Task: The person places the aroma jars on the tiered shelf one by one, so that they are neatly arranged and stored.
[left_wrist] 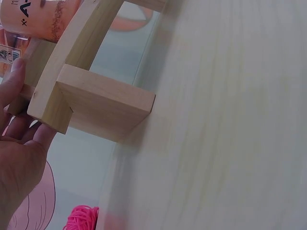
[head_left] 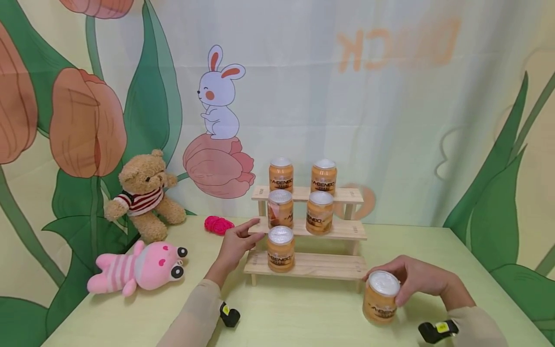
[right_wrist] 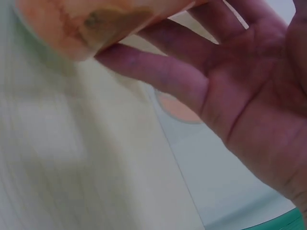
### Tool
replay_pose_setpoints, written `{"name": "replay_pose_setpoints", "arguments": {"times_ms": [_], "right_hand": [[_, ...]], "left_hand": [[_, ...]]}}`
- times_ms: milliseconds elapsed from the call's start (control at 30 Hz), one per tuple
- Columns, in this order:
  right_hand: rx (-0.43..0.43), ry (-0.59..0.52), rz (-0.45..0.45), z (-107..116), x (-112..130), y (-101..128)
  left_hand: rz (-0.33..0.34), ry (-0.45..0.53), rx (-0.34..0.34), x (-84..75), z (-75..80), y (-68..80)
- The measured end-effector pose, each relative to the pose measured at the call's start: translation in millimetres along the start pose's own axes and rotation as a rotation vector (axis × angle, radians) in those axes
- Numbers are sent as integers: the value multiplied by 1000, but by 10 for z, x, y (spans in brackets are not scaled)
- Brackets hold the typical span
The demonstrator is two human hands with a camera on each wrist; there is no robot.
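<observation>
A three-step wooden display shelf stands on the table. My left hand grips the left end of its middle step; in the left wrist view, the hand has its fingers under the board. To the right of the shelf's lowest step, my right hand holds an orange can with a silver lid, nearly upright. In the right wrist view, fingers lie along that can; whether its base touches the table is unclear. A similar can stands at the left of the bottom step.
Two cans stand on the middle step, a left can and a right can; two more, included, are on top. Left lie a teddy bear, a pink plush toy and pink yarn. A printed curtain hangs behind.
</observation>
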State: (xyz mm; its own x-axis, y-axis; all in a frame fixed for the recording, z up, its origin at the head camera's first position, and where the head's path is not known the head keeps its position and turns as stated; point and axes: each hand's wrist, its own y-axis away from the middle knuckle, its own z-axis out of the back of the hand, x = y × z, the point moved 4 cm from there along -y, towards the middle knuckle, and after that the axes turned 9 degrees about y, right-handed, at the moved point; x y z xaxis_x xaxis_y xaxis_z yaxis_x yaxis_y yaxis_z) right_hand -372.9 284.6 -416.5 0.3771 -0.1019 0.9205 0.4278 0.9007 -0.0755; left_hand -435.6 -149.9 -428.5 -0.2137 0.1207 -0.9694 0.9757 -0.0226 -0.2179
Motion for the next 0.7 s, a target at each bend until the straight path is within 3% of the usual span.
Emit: {"name": "replay_pose_setpoints", "arguments": {"times_ms": [300,700], "right_hand": [[-87,16,78,43,170,-30],[-308,135,10,8,408,-156]], "left_hand": [[0,-8,-3,-7,-11,8],[-25,8,3,3,-6,1]]}}
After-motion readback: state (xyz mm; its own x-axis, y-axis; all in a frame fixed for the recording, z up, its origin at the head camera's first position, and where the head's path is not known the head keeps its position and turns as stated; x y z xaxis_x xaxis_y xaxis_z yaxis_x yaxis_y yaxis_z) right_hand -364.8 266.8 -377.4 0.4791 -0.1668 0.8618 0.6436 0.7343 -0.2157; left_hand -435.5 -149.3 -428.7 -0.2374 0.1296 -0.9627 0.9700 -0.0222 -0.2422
